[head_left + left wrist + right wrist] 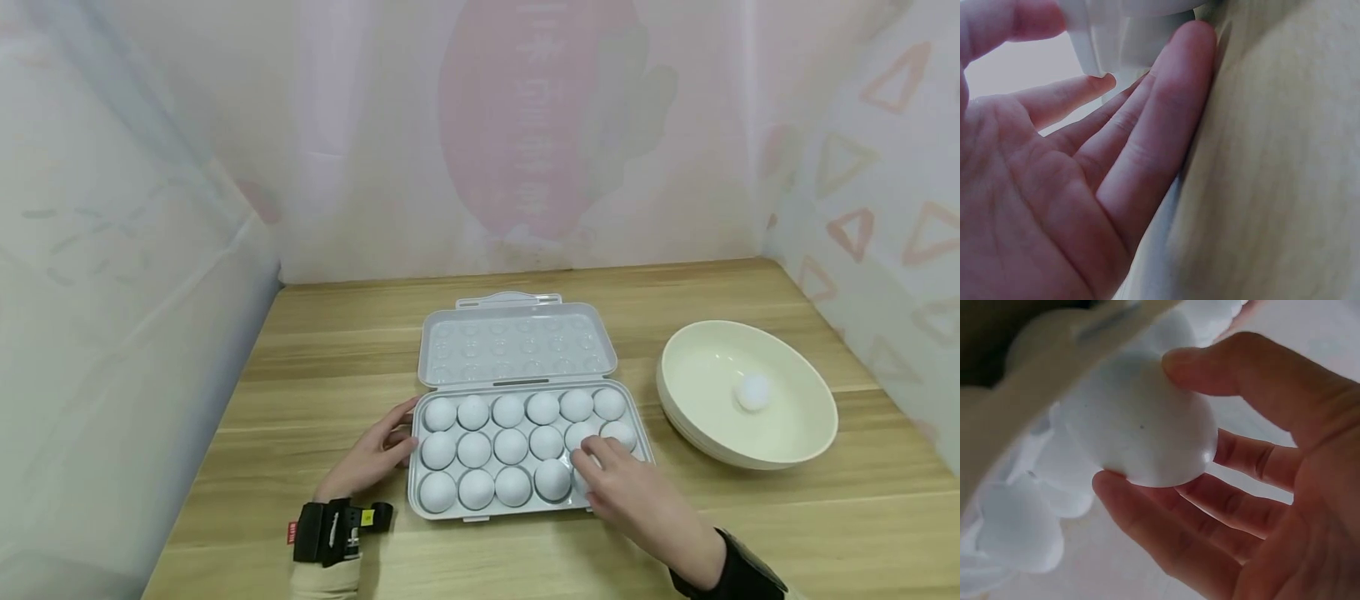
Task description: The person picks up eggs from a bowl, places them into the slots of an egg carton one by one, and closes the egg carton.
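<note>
A grey plastic egg box (517, 508) lies open on the table with rows of white eggs (510, 447) in its cups. My left hand (375, 454) touches the box's left edge, its fingers mostly straight in the left wrist view. At the front right of the box, my right hand (633, 492) holds an egg (1141, 425) between thumb and fingers. In the head view that hand hides most of this egg. The clear lid (517, 346) is folded back, away from me.
To the right stands a cream bowl (795, 433) with one white egg (752, 392) inside. The wooden table (330, 358) is bordered by printed cloth at the back (360, 167) and both sides.
</note>
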{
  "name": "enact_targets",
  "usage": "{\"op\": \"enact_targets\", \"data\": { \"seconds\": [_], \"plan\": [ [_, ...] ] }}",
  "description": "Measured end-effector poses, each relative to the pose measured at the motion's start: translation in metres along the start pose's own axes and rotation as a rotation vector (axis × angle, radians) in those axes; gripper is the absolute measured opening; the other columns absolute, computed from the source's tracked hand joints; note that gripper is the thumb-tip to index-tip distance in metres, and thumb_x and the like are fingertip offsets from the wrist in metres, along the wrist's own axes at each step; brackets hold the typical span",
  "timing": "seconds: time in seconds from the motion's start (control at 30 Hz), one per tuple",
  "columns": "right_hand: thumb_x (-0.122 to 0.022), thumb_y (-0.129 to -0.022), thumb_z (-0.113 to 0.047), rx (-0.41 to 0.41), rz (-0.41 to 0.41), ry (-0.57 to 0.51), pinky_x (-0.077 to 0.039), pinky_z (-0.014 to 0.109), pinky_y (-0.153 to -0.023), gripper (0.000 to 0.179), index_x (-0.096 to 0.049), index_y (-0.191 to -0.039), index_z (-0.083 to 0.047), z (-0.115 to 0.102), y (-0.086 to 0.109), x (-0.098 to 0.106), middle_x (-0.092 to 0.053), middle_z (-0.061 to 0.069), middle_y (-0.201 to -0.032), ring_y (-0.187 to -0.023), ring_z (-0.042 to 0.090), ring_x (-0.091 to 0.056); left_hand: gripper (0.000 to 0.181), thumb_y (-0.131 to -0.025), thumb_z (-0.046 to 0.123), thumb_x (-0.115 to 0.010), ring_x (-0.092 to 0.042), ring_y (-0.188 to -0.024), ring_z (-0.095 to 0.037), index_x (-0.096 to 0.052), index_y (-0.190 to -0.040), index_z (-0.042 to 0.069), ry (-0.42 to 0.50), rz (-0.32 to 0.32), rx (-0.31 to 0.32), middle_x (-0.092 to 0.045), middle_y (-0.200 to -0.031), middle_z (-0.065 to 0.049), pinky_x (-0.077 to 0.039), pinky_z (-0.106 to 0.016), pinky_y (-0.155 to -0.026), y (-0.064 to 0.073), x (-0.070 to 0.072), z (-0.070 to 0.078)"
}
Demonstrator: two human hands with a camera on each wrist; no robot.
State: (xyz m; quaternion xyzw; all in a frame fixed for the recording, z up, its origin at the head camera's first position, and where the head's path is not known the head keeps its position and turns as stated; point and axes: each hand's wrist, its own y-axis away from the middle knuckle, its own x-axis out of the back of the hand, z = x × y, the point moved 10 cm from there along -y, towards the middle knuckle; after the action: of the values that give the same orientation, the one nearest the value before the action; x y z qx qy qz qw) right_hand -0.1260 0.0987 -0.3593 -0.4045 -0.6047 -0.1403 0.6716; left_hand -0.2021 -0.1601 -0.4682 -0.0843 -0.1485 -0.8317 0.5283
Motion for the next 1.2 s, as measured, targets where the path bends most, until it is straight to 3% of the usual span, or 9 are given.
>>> {"op": "enact_targets", "data": {
  "seconds": [0.17, 0.37, 0.7, 0.83, 0.97, 1.2],
  "plan": [
    [-0.066, -0.062, -0.003, 0.009, 0.012, -0.006, -0.050, 0.027, -0.054, 0.030, -0.054, -0.090, -0.005, -0.001, 0.002, -0.010, -0.054, 0.005, -0.088, -0.072, 0.018, -0.051, 0.057, -0.094, 0.015, -0.051, -0.051, -0.110, -0.038, -0.025, -0.144, 0.018, 0.037, -0.010, -0.021, -0.040, -0.135, -0.025, -0.054, -0.036, -0.077, 0.000, -0.001, 0.001],
    [-0.068, -0.063, -0.004, -0.036, -0.007, -0.042, -0.050, 0.030, -0.056, 0.032, -0.053, -0.091, -0.006, 0.006, 0.005, -0.020, -0.054, 0.005, -0.088, -0.073, 0.018, -0.051, 0.058, -0.094, 0.014, -0.051, -0.051, -0.108, -0.039, -0.023, -0.145, 0.015, 0.076, -0.032, -0.062, -0.039, -0.134, -0.026, -0.055, -0.032, -0.075, -0.001, -0.002, 0.005],
    [-0.078, -0.062, -0.007, -0.078, -0.016, -0.159, -0.052, 0.033, -0.064, 0.041, -0.056, -0.097, -0.009, 0.018, 0.009, -0.026, -0.057, 0.005, -0.093, -0.081, 0.018, -0.055, 0.057, -0.095, 0.016, -0.050, -0.050, -0.111, -0.039, -0.023, -0.145, 0.018, 0.070, -0.037, -0.048, -0.039, -0.135, -0.026, -0.054, -0.032, -0.077, -0.001, -0.001, 0.000],
    [-0.079, -0.064, -0.010, -0.056, 0.013, -0.194, -0.053, 0.035, -0.069, 0.042, -0.057, -0.101, -0.007, 0.020, 0.012, -0.021, -0.059, 0.007, -0.095, -0.085, 0.020, -0.057, 0.056, -0.095, 0.017, -0.050, -0.050, -0.111, -0.040, -0.023, -0.145, 0.017, 0.062, -0.033, -0.047, -0.038, -0.135, -0.027, -0.054, -0.031, -0.077, 0.000, 0.000, -0.001],
    [-0.080, -0.061, -0.009, -0.012, 0.102, -0.216, -0.054, 0.034, -0.071, 0.046, -0.059, -0.101, -0.005, 0.022, 0.018, -0.008, -0.059, 0.008, -0.096, -0.086, 0.020, -0.058, 0.056, -0.095, 0.017, -0.050, -0.050, -0.111, -0.040, -0.024, -0.145, 0.017, 0.053, -0.033, -0.053, -0.039, -0.135, -0.028, -0.054, -0.030, -0.077, 0.000, 0.000, 0.000],
    [-0.080, -0.059, -0.015, -0.067, 0.183, -0.110, -0.054, 0.034, -0.066, 0.044, -0.062, -0.098, -0.006, 0.048, 0.036, 0.023, -0.062, 0.007, -0.094, -0.082, 0.019, -0.061, 0.057, -0.095, 0.017, -0.050, -0.050, -0.109, -0.041, -0.023, -0.145, 0.017, 0.056, -0.042, -0.060, -0.039, -0.135, -0.028, -0.055, -0.030, -0.076, -0.002, 0.000, -0.001]
  ]
}}
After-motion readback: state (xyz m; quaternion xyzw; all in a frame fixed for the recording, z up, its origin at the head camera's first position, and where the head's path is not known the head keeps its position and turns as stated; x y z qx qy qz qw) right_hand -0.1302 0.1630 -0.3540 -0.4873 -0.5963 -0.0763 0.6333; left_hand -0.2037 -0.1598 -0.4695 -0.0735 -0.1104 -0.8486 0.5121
